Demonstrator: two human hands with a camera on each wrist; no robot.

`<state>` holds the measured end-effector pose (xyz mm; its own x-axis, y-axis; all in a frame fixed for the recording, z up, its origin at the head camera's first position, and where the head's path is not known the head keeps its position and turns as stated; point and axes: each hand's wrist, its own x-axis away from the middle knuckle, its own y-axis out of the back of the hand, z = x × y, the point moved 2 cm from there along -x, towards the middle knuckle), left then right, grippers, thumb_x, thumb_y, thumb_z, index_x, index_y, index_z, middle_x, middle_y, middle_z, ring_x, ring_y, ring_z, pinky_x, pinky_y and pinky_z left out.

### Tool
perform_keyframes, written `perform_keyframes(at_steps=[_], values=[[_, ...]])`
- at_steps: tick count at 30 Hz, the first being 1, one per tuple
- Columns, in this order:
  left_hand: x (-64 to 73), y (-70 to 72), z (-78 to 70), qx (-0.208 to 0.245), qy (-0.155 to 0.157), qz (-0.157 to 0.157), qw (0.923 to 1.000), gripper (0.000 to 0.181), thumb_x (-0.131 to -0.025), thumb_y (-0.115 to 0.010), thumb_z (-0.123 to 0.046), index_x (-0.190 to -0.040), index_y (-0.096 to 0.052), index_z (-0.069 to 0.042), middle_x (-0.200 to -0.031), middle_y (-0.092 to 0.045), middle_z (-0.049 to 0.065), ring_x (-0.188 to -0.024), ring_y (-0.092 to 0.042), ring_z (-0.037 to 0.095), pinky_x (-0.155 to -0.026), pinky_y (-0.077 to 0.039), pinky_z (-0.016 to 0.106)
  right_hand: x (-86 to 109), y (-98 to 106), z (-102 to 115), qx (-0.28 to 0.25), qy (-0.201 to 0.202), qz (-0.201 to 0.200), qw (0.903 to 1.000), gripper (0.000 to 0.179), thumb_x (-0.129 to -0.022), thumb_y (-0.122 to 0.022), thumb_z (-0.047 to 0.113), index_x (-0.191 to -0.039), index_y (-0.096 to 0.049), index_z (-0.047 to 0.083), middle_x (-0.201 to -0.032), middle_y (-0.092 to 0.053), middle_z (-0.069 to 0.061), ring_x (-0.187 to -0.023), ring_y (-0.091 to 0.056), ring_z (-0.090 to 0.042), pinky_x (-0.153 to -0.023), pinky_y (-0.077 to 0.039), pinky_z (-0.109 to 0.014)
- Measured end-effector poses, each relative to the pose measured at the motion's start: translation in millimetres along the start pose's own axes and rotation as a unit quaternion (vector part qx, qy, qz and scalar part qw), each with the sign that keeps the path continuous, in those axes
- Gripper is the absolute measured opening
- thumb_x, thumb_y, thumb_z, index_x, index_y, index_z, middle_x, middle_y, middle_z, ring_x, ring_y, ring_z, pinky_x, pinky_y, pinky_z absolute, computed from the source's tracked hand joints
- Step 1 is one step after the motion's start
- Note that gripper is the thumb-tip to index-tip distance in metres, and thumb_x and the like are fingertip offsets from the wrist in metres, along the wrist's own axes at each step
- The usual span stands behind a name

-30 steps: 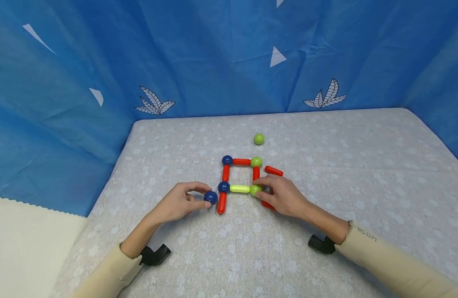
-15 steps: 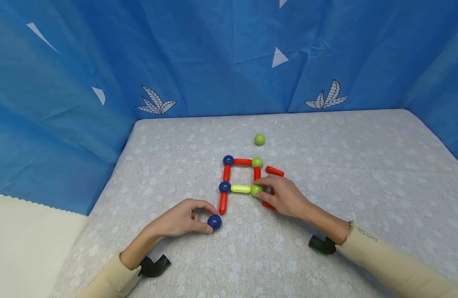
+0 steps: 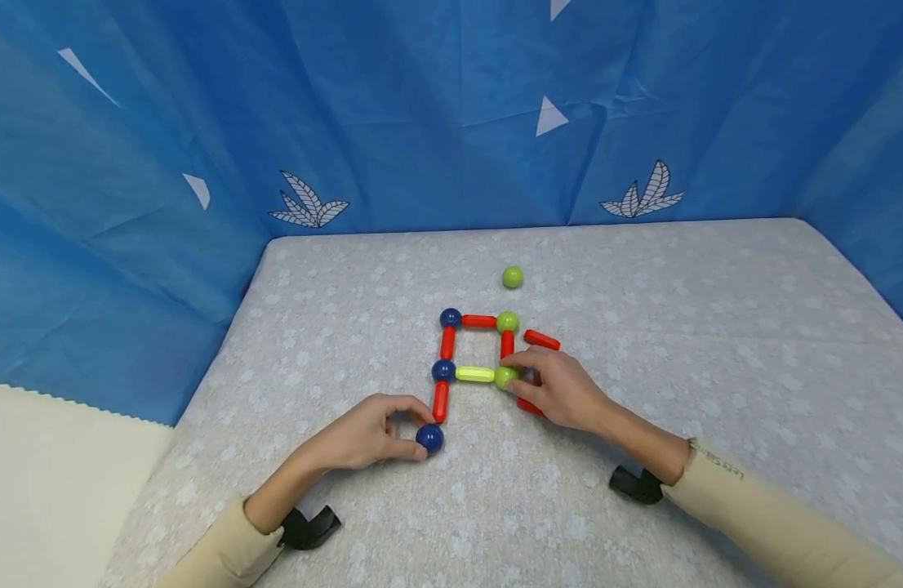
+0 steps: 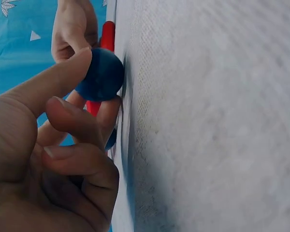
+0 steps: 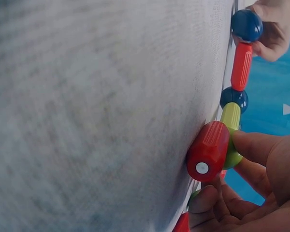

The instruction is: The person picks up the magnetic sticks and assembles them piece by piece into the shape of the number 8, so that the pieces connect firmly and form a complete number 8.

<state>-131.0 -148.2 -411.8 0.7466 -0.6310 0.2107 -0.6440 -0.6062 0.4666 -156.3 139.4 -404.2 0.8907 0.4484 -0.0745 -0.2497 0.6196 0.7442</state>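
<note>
My left hand (image 3: pixel 366 433) pinches a blue ball (image 3: pixel 429 438) between thumb and fingers. In the right wrist view this ball (image 5: pixel 247 25) appears to meet the end of a red magnetic rod (image 5: pixel 241 66). That rod (image 3: pixel 440 402) runs toward me from another blue ball (image 3: pixel 443 371), a corner of a square of rods and balls. The square's near side is a yellow-green rod (image 3: pixel 475 374); its other sides are red. My right hand (image 3: pixel 562 388) holds the green ball (image 3: pixel 505 378) at the near right corner. Beside that ball lies a red rod (image 5: pixel 208 151), partly hidden by the hand in the head view.
A loose green ball (image 3: pixel 513 277) lies beyond the square. Another loose red rod (image 3: pixel 542 339) is right of it, just behind my right hand. A patterned grey cloth (image 3: pixel 679 327) covers the table, and a blue curtain (image 3: pixel 451 114) hangs along its back.
My left hand has carried the blue ball toward me and slightly right, from beside the red rod to its near end. My right hand stays on the green ball.
</note>
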Motion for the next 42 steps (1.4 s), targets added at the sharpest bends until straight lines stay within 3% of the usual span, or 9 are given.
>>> perform_keyframes(at_steps=[8,17,28,42], values=[[-0.8,-0.9,0.0,-0.003,-0.009,-0.011,0.9999,0.030,-0.084,-0.081,-0.021,-0.110,-0.067,-0.022,-0.103,-0.064,-0.004,-0.053,-0.046,0.006,-0.051,-0.041,0.022,-0.2,-0.3,-0.3,-0.001,0.002,-0.002,1.0000,0.029,-0.089,-0.075,0.013,-0.118,-0.071,0.009,-0.095,-0.066,0.005,-0.061,-0.048,-0.010,-0.055,-0.042,-0.028],[-0.7,-2.4,-0.8,-0.007,-0.024,-0.007,0.9997,0.029,-0.085,-0.080,-0.022,-0.111,-0.067,-0.019,-0.103,-0.063,-0.002,-0.056,-0.049,0.006,-0.052,-0.043,0.023,-0.2,-0.2,0.0,0.001,0.002,0.001,1.0000,0.029,-0.089,-0.074,0.013,-0.118,-0.071,0.009,-0.094,-0.065,0.005,-0.062,-0.048,-0.010,-0.055,-0.042,-0.028],[-1.3,-5.4,-4.4,-0.001,-0.007,-0.004,1.0000,0.030,-0.087,-0.078,-0.022,-0.114,-0.065,-0.020,-0.103,-0.062,-0.004,-0.054,-0.052,0.007,-0.050,-0.043,0.024,-0.2,0.1,-0.4,0.004,0.000,0.001,1.0000,0.029,-0.089,-0.074,0.013,-0.118,-0.071,0.009,-0.094,-0.066,0.005,-0.062,-0.047,-0.010,-0.056,-0.042,-0.028],[-1.1,-6.2,-3.0,-0.005,-0.010,-0.004,0.9999,0.030,-0.088,-0.077,-0.023,-0.115,-0.065,-0.021,-0.106,-0.062,-0.005,-0.055,-0.055,0.011,-0.051,-0.045,0.025,-0.5,2.9,0.2,0.009,-0.007,0.009,0.9999,0.034,-0.088,-0.076,0.017,-0.121,-0.070,0.008,-0.096,-0.066,0.004,-0.062,-0.044,-0.012,-0.056,-0.038,-0.028]])
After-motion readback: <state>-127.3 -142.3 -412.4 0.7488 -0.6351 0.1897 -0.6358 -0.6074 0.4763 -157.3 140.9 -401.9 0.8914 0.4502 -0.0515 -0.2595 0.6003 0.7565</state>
